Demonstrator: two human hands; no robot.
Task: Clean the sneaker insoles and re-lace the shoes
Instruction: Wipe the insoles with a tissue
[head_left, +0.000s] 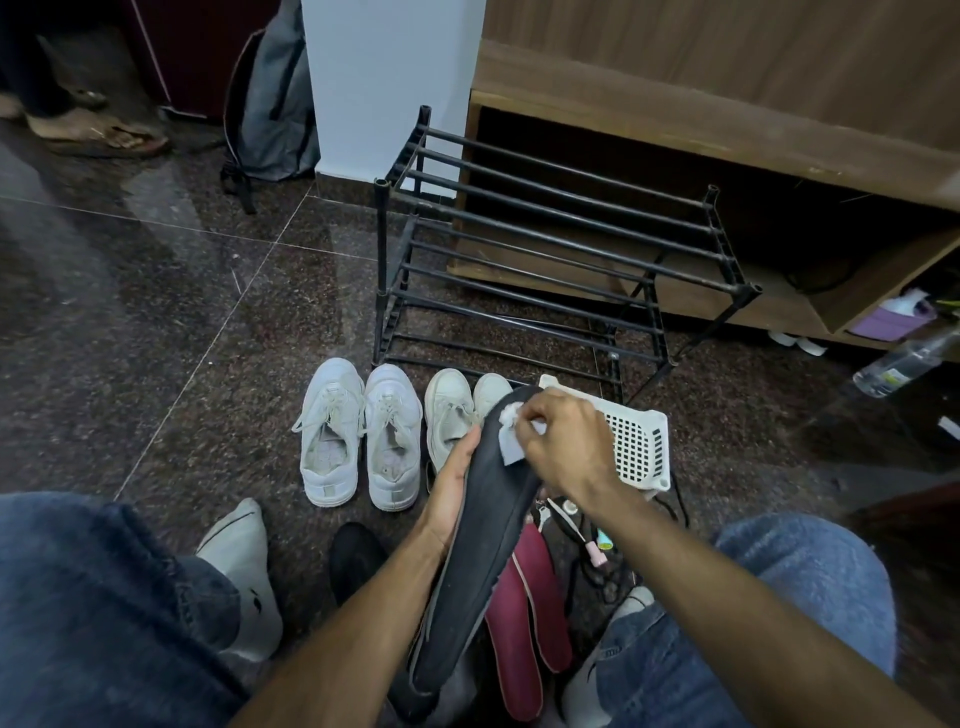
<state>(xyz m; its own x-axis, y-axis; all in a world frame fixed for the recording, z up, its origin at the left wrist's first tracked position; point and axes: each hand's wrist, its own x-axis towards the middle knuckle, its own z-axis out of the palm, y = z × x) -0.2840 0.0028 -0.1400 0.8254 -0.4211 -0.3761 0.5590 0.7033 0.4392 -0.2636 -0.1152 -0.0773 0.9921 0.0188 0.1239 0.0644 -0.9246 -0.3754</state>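
Nearest, between the knees, two maroon insoles (524, 618) lie on the floor beside the dark insole (488, 545), which the left hand (453, 488) grips along its edge with curled fingers. The right hand (563, 441) pinches a white wipe (511, 441) against its toe end. Beyond stand two pairs of white sneakers (358, 431), a white basket (641, 441) and a black rack (545, 249); no writing is readable.

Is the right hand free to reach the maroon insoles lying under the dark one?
Probably not yet. The right hand pinches a white wipe against the dark grey insole, which the left hand holds up over the maroon insoles, partly covering them. It would need to drop the wipe first.
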